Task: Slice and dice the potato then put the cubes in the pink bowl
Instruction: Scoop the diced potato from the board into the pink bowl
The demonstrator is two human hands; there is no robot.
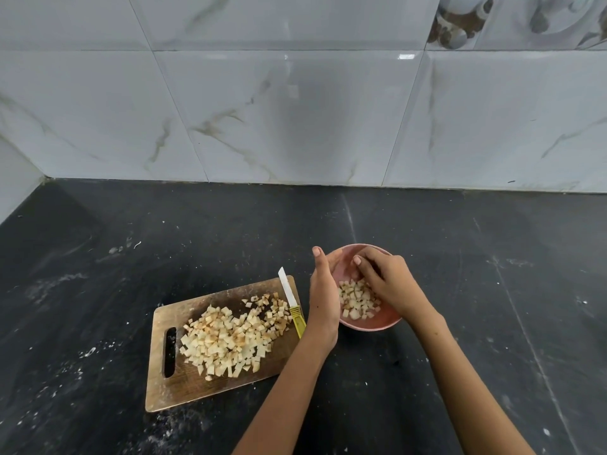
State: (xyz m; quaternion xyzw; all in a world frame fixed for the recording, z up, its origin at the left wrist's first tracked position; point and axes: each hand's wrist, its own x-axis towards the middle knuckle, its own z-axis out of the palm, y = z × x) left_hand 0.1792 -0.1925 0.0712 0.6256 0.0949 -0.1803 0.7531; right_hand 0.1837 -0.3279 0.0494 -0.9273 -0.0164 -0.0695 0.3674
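Note:
A pile of pale potato cubes point(230, 339) lies on the wooden cutting board point(184, 385). The pink bowl point(377, 323) stands right of the board and holds more potato cubes point(358, 298). My left hand point(323, 290) is held edge-up over the bowl's left rim, fingers straight. My right hand point(384, 277) hovers over the bowl with relaxed fingers pointing down at the cubes. A knife point(292, 303) with a white blade and a yellow handle lies along the board's right edge.
The dark stone counter point(492, 290) is dusted with white specks. A tiled wall point(295, 110) rises behind it, and a side wall meets it at the far left.

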